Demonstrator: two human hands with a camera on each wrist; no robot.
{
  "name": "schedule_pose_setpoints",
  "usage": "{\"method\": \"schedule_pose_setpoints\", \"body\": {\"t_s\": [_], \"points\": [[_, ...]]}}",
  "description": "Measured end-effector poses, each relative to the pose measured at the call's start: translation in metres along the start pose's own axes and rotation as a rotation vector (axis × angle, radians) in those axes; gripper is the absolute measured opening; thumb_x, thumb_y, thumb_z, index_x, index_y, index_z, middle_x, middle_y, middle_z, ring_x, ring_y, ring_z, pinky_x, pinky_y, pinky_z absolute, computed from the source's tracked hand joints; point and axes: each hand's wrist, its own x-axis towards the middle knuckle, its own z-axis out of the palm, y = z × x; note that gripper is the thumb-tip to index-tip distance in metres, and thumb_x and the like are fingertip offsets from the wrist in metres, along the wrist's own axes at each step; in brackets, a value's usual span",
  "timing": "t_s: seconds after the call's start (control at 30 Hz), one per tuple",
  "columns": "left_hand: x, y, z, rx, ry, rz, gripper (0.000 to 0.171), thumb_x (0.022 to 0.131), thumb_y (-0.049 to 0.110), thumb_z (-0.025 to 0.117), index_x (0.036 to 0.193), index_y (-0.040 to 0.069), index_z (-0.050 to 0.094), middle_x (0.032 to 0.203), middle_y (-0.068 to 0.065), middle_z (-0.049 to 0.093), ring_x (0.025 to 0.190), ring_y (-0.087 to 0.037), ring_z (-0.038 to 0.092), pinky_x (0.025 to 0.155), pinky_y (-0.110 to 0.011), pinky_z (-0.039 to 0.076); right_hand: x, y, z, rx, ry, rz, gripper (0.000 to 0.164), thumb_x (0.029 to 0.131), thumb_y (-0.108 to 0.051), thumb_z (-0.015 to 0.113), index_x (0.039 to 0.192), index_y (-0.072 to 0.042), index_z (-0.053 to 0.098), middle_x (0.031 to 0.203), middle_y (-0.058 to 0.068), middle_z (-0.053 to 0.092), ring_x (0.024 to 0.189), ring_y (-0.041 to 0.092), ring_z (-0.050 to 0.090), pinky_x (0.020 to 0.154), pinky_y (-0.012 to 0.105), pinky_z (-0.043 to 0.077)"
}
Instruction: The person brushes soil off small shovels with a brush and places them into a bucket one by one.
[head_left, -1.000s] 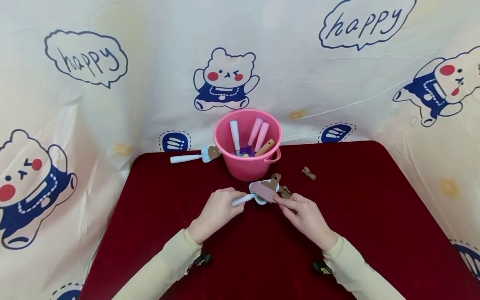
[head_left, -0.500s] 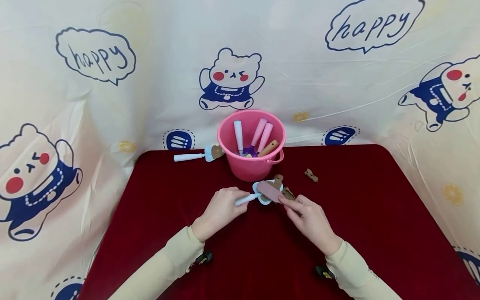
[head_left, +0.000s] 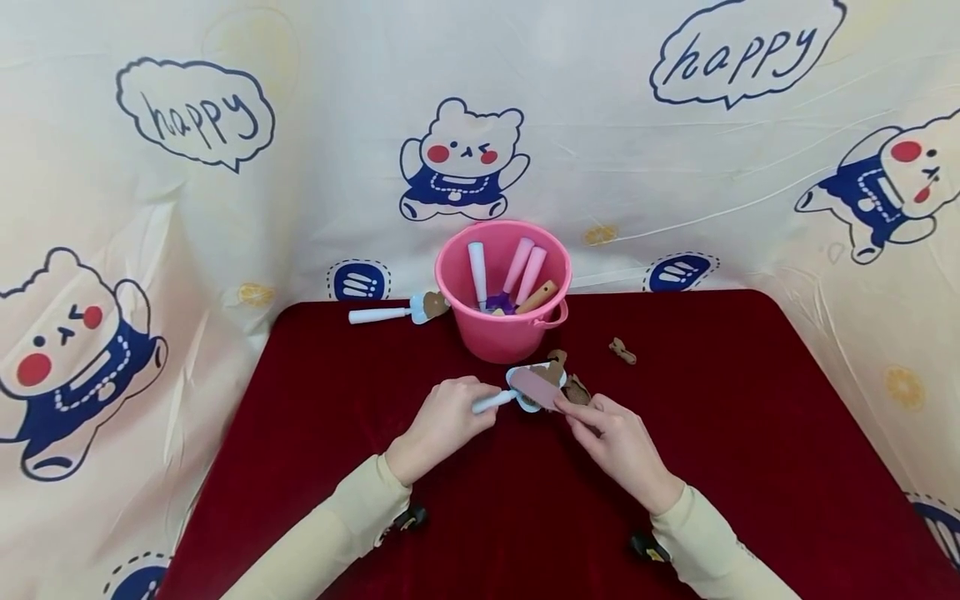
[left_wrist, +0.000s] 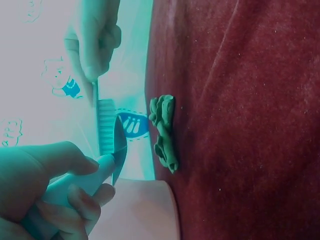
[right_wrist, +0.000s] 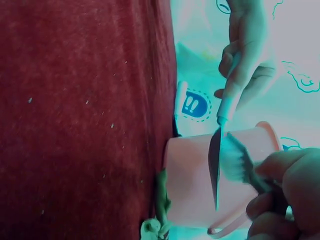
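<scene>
My left hand (head_left: 444,417) grips the pale blue handle of a small toy shovel (head_left: 528,407), whose blade is patterned with brown. In my right hand (head_left: 618,446) I hold a brush with a flat mauve back (head_left: 534,387). It lies across the blade, covering much of it. From the left wrist view, the bristles (left_wrist: 106,127) point toward the blade, which appears edge-on. Brown clay-like lumps (head_left: 575,392) sit on the red cloth just beyond the brush, one partly behind the blade. The right wrist view shows the bristles close against the blade.
A pink bucket (head_left: 495,340) stands just behind, holding several handled tools. Left of it lies another blue-handled shovel (head_left: 379,315) with a brown blade. A small brown piece (head_left: 622,351) rests to the right. Printed fabric (head_left: 315,208) hangs behind the red-covered table (head_left: 720,375).
The brush has shifted back and forth a little over the blade, tilting so its bristles showed half a second ago. The shovel stays held in the left hand; the head view moved slightly.
</scene>
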Motion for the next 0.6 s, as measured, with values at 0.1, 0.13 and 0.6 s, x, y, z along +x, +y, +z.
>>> {"method": "schedule_pose_setpoints", "body": {"t_s": [0.1,0.13,0.6], "points": [[-0.0018,-0.0001,-0.0018,-0.001,0.0,0.0,0.017,0.089,0.006,0.076,0.106,0.005,0.081,0.091,-0.005,0.073,0.07,-0.011,0.062,0.062,-0.022,0.053,0.0005,-0.001,0.0017,-0.02,0.009,0.037,0.038,0.088,0.001,0.08,0.123,-0.015,0.079,0.073,-0.013,0.048,0.058,-0.003,0.031,0.048,0.017,0.034],[-0.0014,0.0002,-0.0017,-0.004,0.0,0.001,0.017,0.09,0.006,0.076,0.106,0.005,0.081,0.092,-0.005,0.074,0.07,-0.011,0.062,0.062,-0.022,0.053,0.0006,-0.0012,0.0014,-0.027,0.02,0.049,0.038,0.088,0.001,0.08,0.122,-0.015,0.079,0.073,-0.012,0.049,0.058,-0.003,0.031,0.047,0.018,0.034],[-0.0011,-0.0008,-0.0002,-0.011,-0.012,-0.021,0.018,0.09,0.008,0.077,0.108,0.006,0.081,0.091,-0.004,0.073,0.068,-0.01,0.06,0.061,-0.021,0.052,0.0012,0.0032,0.004,-0.037,0.033,0.012,0.038,0.089,0.0,0.079,0.124,-0.013,0.078,0.075,-0.011,0.049,0.059,-0.002,0.032,0.049,0.015,0.033]]}}
